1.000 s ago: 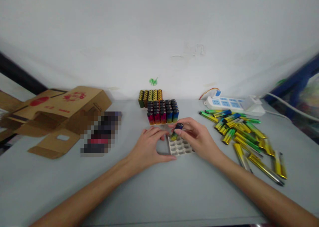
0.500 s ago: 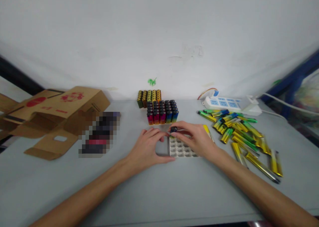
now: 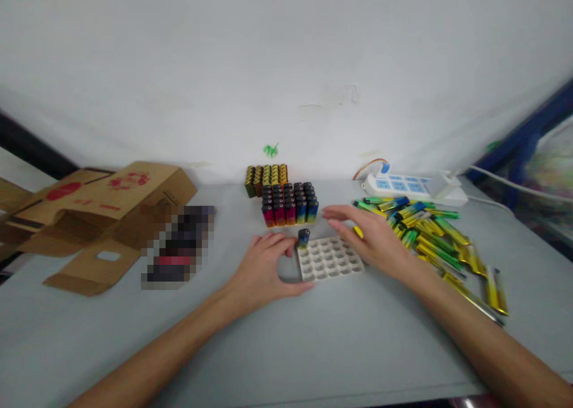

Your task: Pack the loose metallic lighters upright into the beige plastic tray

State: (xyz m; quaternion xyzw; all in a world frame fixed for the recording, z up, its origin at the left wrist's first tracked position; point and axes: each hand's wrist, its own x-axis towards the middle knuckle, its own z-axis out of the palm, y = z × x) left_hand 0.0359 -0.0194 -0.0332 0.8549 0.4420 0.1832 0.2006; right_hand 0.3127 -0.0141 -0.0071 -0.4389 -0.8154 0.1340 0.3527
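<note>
A white tray (image 3: 332, 274) with rows of small round-edged pockets lies on the table. What looks like a lighter (image 3: 304, 238), black-topped with a blue and yellow body, stands upright in its far left corner pocket. My left hand (image 3: 264, 268) spans the tray's left side, thumb at the near edge and fingers by the far corner; light contact seems likely. Over the tray's far right part my right hand (image 3: 371, 235) hovers with fingers apart and nothing in them. Behind the tray stands a block of upright black-topped lighters (image 3: 290, 205), red and blue.
A second block with gold tops (image 3: 266, 178) stands by the wall. On the right lies a loose pile of gold, green and blue lighters (image 3: 441, 241), before a white power strip (image 3: 403, 184). An open cardboard box (image 3: 152, 187) and a blurred-out dark item (image 3: 181, 247) are left.
My right hand has let go of the lighter and moved right, leaving it standing in the corner pocket. The tray has turned slightly. My left hand stays nearly in place.
</note>
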